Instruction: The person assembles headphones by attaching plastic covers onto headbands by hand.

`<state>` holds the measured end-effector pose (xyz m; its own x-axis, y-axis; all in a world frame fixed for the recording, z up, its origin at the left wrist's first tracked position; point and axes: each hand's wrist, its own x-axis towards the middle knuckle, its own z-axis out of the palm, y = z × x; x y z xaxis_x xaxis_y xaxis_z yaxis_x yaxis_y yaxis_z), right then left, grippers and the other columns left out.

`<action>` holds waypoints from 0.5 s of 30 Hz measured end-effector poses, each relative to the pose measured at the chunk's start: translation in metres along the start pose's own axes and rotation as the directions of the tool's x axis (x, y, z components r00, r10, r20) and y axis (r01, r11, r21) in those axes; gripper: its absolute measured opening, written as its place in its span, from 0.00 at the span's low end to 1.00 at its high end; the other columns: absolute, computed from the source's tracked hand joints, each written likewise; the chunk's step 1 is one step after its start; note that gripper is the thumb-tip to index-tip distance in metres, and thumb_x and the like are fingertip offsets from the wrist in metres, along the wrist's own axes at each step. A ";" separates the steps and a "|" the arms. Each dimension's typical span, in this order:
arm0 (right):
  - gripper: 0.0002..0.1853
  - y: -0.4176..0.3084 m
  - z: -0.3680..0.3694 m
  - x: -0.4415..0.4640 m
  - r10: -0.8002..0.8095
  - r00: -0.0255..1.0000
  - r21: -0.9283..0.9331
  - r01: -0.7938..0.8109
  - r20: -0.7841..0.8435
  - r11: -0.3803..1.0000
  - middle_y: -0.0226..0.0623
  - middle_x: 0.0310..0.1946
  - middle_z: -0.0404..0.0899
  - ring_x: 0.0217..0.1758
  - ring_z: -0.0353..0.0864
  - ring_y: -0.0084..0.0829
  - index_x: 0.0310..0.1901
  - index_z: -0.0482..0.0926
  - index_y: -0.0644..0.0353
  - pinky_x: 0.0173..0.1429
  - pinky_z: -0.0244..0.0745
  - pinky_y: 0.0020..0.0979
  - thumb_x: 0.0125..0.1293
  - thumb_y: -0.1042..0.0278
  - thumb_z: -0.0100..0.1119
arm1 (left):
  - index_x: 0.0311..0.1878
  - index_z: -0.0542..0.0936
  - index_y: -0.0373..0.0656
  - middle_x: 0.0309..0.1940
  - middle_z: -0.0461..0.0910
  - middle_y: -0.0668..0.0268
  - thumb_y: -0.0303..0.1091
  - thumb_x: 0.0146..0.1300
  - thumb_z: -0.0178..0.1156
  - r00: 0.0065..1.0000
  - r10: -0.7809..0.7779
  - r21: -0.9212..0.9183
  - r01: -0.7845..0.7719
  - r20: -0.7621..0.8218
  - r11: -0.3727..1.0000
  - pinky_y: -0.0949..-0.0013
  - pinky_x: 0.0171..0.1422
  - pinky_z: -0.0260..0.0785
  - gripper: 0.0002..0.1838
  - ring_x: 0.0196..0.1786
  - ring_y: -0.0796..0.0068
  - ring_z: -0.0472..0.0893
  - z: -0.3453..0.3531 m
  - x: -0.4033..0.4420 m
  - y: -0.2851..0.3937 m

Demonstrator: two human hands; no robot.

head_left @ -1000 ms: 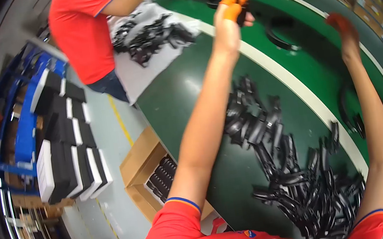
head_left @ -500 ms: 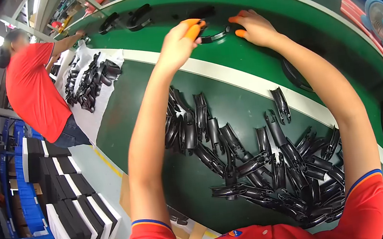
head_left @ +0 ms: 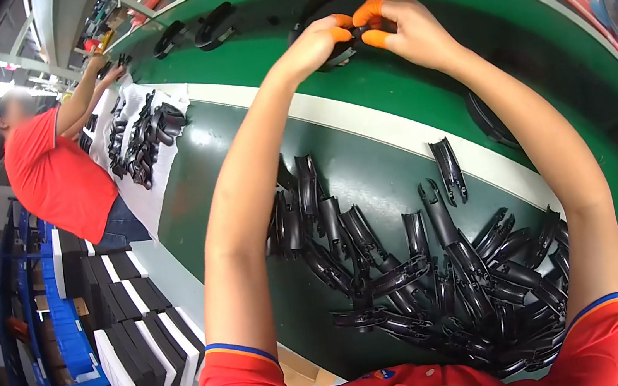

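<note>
Over the green conveyor belt (head_left: 405, 94), my left hand (head_left: 314, 45) and my right hand (head_left: 400, 28) meet at a small black part (head_left: 357, 33). Orange covers wrap the fingertips of both hands. The fingers of each are pinched together on this part, which they mostly hide. A curved black piece (head_left: 340, 54) lies just under my left fingers, and a larger black arch (head_left: 324, 2) is behind them. Below the belt, a pile of glossy black curved parts (head_left: 452, 272) spreads over the dark green table (head_left: 203, 160).
A co-worker in a red shirt (head_left: 56, 171) stands at the left by a white cloth (head_left: 163, 153) with black parts. More black arches (head_left: 213, 27) sit along the belt. Black and white stacked blocks (head_left: 138, 348) stand at lower left. An open carton (head_left: 301, 370) is below the table edge.
My hands have come together at the small part; my right hand was open and apart before. The view has swung right since the first frame. The co-worker's arms are raised higher.
</note>
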<state>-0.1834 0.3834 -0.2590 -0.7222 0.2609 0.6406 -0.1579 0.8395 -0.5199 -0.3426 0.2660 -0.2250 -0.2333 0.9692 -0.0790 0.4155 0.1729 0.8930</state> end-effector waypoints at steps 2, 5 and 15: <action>0.13 0.004 -0.001 0.000 0.038 0.997 -0.009 -0.038 -0.060 0.999 0.35 0.36 0.76 0.33 0.72 0.29 0.44 0.81 0.61 0.39 0.69 0.27 0.55 0.72 0.66 | 0.55 0.77 0.35 0.39 0.79 0.65 0.31 0.62 0.52 0.999 0.050 0.026 -0.049 -0.017 0.998 0.73 0.43 0.69 0.19 0.37 0.75 0.75 -0.002 -0.002 -0.002; 0.13 0.007 -0.005 0.000 -0.006 0.999 -0.023 0.005 -0.040 1.000 0.34 0.36 0.76 0.33 0.71 0.29 0.44 0.82 0.61 0.37 0.68 0.27 0.55 0.73 0.67 | 0.58 0.73 0.34 0.38 0.77 0.66 0.27 0.58 0.57 0.986 0.037 0.134 -0.060 0.163 0.989 0.72 0.43 0.71 0.22 0.37 0.77 0.75 -0.005 -0.012 0.006; 0.12 -0.003 -0.010 -0.003 -0.151 0.988 -0.028 0.150 -0.016 0.988 0.36 0.35 0.75 0.37 0.77 0.35 0.39 0.81 0.65 0.42 0.73 0.31 0.51 0.79 0.71 | 0.58 0.73 0.37 0.37 0.80 0.59 0.34 0.63 0.59 0.989 0.089 0.309 -0.121 0.116 0.943 0.67 0.43 0.72 0.21 0.37 0.69 0.79 -0.007 -0.019 0.007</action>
<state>-0.1740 0.3853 -0.2534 -0.6794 0.1388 0.7205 -0.2455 0.8824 -0.4014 -0.3416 0.2480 -0.2139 -0.0919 0.9945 -0.0501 0.6921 0.0999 0.7149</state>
